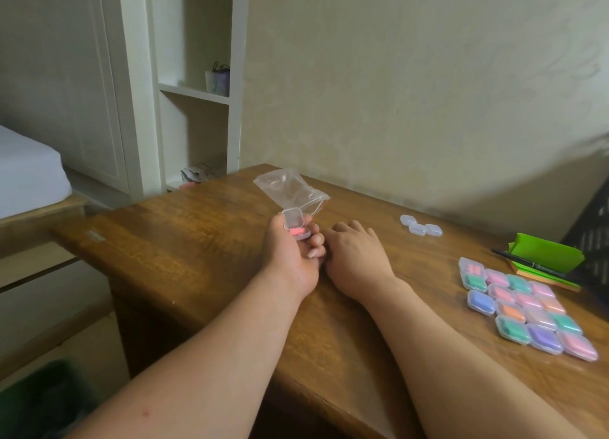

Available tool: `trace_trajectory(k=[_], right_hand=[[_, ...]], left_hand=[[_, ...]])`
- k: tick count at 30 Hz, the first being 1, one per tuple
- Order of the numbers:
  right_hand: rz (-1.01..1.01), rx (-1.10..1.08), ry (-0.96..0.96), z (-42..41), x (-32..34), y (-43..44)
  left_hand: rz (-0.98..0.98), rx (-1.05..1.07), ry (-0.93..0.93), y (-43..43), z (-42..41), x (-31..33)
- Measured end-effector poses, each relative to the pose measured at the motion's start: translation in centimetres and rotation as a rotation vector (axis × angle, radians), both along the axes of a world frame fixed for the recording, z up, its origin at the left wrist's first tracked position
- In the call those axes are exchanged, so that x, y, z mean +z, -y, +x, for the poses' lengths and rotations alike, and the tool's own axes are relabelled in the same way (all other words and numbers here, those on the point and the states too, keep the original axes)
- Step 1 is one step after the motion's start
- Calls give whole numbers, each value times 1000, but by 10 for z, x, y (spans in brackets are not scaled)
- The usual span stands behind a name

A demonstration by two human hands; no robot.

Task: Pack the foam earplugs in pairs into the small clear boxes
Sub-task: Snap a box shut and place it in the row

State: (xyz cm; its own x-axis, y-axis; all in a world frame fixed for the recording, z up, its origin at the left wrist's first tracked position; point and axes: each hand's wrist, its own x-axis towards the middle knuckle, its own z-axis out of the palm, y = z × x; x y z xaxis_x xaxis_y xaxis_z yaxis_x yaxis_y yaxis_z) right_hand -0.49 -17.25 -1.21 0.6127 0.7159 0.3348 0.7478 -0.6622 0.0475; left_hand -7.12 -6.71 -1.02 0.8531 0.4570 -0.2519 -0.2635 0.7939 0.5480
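Your left hand [291, 254] is raised just above the table [184, 247], forearm reaching in from the lower left, palm turned towards you. Its fingers curl round a small clear box [294, 223], gripping it with the hinged lid standing open. Pink foam earplugs [297, 232] lie in the shallow base, though you cannot count them from here. A crinkled, glossy clear plastic bag [290, 188] stands up behind the box; its lower end is hidden by the box and your fingers, so you cannot tell whether you hold it too. Your right hand [354, 257] lies knuckles up on the dark, grained wood just beside the left one. Its fingers are bent under, and whether they close on anything is hidden. Further back to the right, three empty clear boxes [420, 225] with rounded corners sit touching one another, lids shut. Near the right edge, the filled boxes [527, 308] lie packed in slanted rows, showing pink, green, purple and orange foam through the plastic. Behind them sits a folded bright green paper [548, 252] with a black pen [527, 263] across it.
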Motion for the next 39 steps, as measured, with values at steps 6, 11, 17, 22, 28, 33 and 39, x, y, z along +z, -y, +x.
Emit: trace_trajectory(k=[6, 11, 17, 22, 28, 33, 39], right_hand=[[102, 21, -22, 0, -2, 1], [423, -50, -164, 8, -3, 11], [856, -52, -441, 11, 19, 36], [735, 144, -532, -7, 35, 35], [596, 144, -480, -16, 30, 26], [594, 149, -454, -17, 29, 25], [582, 152, -434, -17, 27, 24]], left_hand=[[57, -10, -22, 2, 1, 1], [116, -60, -64, 6, -1, 3], [190, -206, -102, 14, 0, 3], [231, -256, -6, 17, -5, 3], [253, -239, -28, 16, -4, 1], [256, -238, -31, 19, -6, 6], [229, -227, -52, 16, -6, 3]])
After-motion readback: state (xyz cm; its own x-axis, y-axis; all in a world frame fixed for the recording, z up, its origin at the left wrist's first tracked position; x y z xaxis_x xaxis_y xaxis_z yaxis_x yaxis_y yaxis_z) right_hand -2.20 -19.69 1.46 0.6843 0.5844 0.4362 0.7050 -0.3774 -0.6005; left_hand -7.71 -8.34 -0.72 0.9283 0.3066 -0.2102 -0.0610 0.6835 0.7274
